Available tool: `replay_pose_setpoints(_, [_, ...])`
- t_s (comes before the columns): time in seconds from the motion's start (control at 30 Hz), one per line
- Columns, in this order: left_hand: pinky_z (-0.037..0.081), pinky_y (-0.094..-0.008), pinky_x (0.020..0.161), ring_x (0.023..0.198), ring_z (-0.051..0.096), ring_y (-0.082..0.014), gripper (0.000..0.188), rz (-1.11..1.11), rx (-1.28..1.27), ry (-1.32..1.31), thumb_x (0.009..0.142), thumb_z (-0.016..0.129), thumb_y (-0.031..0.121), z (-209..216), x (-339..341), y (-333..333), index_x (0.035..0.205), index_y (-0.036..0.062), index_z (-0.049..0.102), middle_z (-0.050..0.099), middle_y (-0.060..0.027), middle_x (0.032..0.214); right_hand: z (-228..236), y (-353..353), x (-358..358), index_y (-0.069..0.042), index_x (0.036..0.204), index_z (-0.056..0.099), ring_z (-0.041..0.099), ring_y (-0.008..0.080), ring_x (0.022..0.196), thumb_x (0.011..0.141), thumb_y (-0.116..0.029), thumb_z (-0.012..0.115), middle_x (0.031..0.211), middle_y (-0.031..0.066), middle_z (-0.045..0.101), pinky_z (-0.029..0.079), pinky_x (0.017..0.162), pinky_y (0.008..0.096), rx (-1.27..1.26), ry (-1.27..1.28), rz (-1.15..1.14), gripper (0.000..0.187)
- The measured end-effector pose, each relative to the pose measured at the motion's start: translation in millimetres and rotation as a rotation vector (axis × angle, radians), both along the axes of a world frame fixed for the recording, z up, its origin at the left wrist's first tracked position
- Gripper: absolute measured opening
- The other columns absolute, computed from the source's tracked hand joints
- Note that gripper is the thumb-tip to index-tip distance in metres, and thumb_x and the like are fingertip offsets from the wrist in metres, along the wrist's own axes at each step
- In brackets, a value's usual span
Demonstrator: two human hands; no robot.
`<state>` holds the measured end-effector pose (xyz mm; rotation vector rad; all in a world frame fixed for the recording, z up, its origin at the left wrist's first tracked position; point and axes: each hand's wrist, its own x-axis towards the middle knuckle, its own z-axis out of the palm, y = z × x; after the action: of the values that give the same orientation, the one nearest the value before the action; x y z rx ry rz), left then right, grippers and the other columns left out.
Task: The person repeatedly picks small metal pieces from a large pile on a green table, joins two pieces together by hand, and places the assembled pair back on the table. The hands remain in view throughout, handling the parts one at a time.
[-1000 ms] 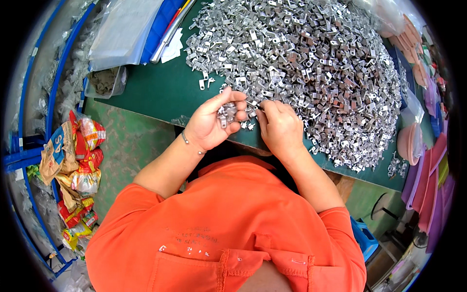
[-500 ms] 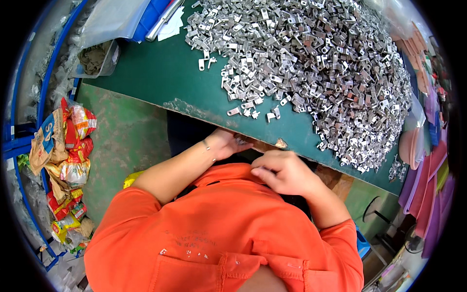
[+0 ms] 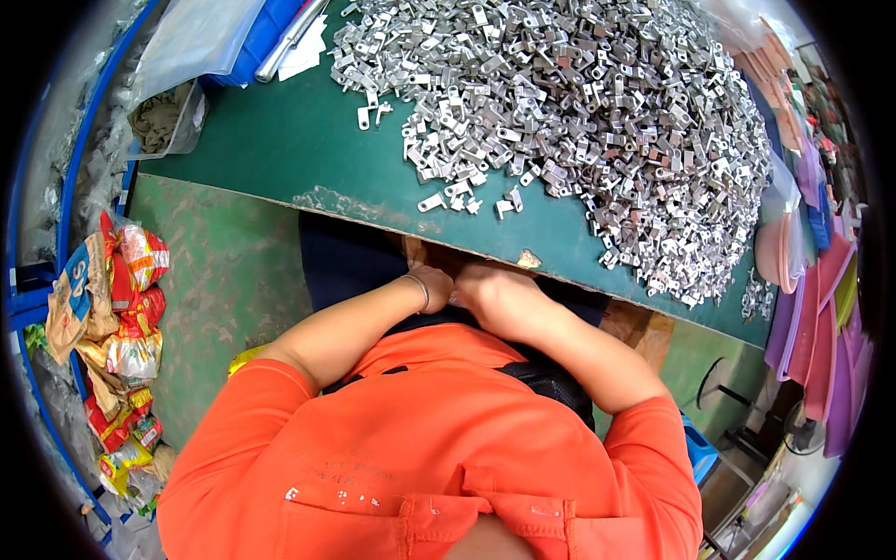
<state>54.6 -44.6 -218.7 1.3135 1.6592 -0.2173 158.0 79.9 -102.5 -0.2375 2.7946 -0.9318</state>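
The left hand and right hand are held close together beside the green table — their grip cannot be told — and metal pieces are heaped on top.

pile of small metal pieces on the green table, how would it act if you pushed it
The pile would probably spread and slide rather than move as one, since its pieces look loose and a few lie apart at its edge. Single pieces are likely stiff, judging by their metallic shine and crisp bends. They seem unlikely to roll, given their flat, angular shapes.
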Motion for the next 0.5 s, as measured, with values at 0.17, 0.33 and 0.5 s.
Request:
replay_pose_setpoints(0.17, [0.040, -0.0481, 0.098, 0.109, 0.063, -0.0302, 0.030, 0.005, 0.030, 0.003, 0.085, 0.050, 0.013, -9.3, 1.2, -3.0, 0.106, 0.0061, 0.071, 0.067, -0.0155, 0.114, 67.1, 14.7, -15.4, -0.005, 0.099, 0.063, 0.058, 0.0308, 0.076, 0.067, -0.003, 0.068, 0.082, 0.0110, 0.055, 0.050, 0.065, 0.0398, 0.071, 0.576, -0.254, 0.033])
replay_pose_setpoints(0.33, [0.046, -0.0457, 0.091, 0.105, 0.062, -0.0328, 0.029, 0.021, 0.162, 0.004, 0.085, 0.054, 0.013, 5.3, -1.8, -6.1, 0.111, 0.0092, 0.067, 0.066, -0.0154, 0.112, 61.1, 31.8, -26.7, -0.002, 0.097, 0.062, 0.057, 0.0327, 0.088, 0.073, 0.002, 0.070, 0.099, 0.0141, 0.059, 0.048, 0.078, 0.0399, 0.114, 0.604, -0.402, 0.025])
replay_pose_setpoints(0.5, [0.052, -0.0376, 0.081, 0.091, 0.065, -0.0307, 0.018, 0.260, 0.825, -0.308, 0.080, 0.068, 0.013, 85.9, 1.3, -31.2, 0.096, 0.0041, 0.068, 0.068, -0.0146, 0.095, 54.8, 40.7, -9.5, -0.003, 0.094, 0.062, 0.057, 0.0324, 0.092, 0.071, 0.002, 0.072, 0.104, 0.0134, 0.060, 0.047, 0.080, 0.0395, 0.088, 0.590, -0.404, 0.025])
